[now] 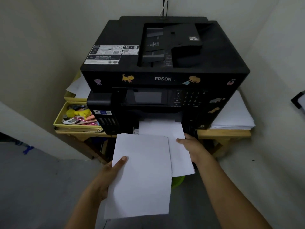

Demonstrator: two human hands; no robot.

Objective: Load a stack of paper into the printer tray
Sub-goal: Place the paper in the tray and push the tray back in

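Observation:
A black Epson printer [165, 63] stands on a wooden table, its pulled-out tray reaching toward me and holding white sheets [178, 156]. My left hand [107, 177] grips a stack of white paper [142, 176] by its left edge, thumb on top, holding it in front of and slightly over the tray. My right hand [194, 147] rests at the right edge of the sheets in the tray, thumb on the paper. The tray itself is mostly hidden under paper.
A yellow box [77, 116] of pens and small items sits left of the printer. A pile of white paper [234, 116] lies to its right on the wooden table [224, 133]. Something green [178, 180] sits on the floor below the tray. Walls close in on both sides.

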